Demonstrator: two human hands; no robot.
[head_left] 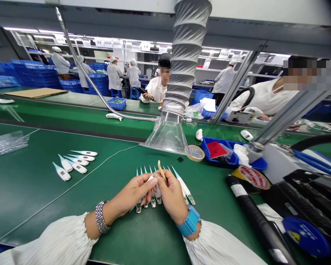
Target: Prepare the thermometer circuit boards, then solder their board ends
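Observation:
My left hand [139, 189] is closed, its thumb and fingers pinching what looks like a white digital thermometer, mostly hidden by the fingers. Against its fingertips works my right hand [171, 191], closed around a thin, tan, curved tool [161, 170] that could be tweezers; its lower end is hidden. Beneath both hands lies a row of thermometers [183, 186] with pale blue tips pointing away and green circuit board showing at the near ends. A separate group of several thermometers [78, 161] with small display windows rests to the left.
A clear fume hood [168, 134] on a grey duct hangs ahead. By it stand a round dish of small metal bits [195, 152] and a blue tray [205, 141]. A black cylindrical tool [248, 206] and tape roll [251, 176] lie right. Co-workers sit beyond the conveyor [79, 114].

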